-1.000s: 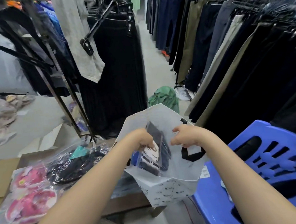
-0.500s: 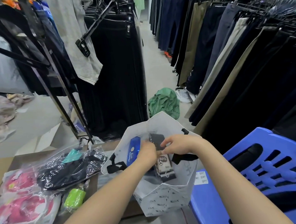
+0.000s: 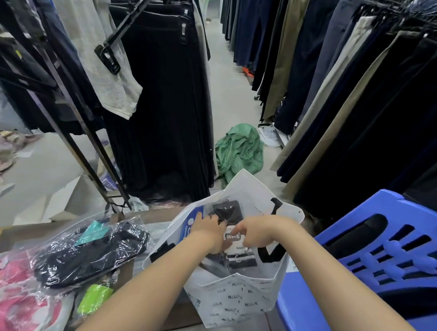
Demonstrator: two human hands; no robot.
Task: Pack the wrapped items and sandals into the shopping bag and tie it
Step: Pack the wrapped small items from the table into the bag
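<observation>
Reaching into the open mouth of the shopping bag, both hands are seen in the head view, the only one supplied.

- The bag is stood upright at the near right corner of the table, against a blue chair.
- The left hand is laid over a dark pack just inside the bag. Its fingers are bent onto the wrapper, but whether they grip or only press cannot be told.
- The right hand is curled, and the top of a labelled pack is pinched between thumb and fingertips. A blue pack is wedged against the bag's left wall.

Relation for the coming move, as judged:
- What is not yet packed lies to the left of the hands on the table.
- A black wrapped bundle is set with its long axis roughly side to side, its right end just beside the bag.
- The pink sandals lie further left and nearer the body, with a green packet between them and the left forearm.
- The left hand is the nearer to all three.

Hidden or unclear:
- The sandals are cut off by the left and bottom edges, and their wrapper is blurred by glare.
- The bag's floor is covered by packs and wrists.
- One black handle is partly hidden behind the right hand.
</observation>
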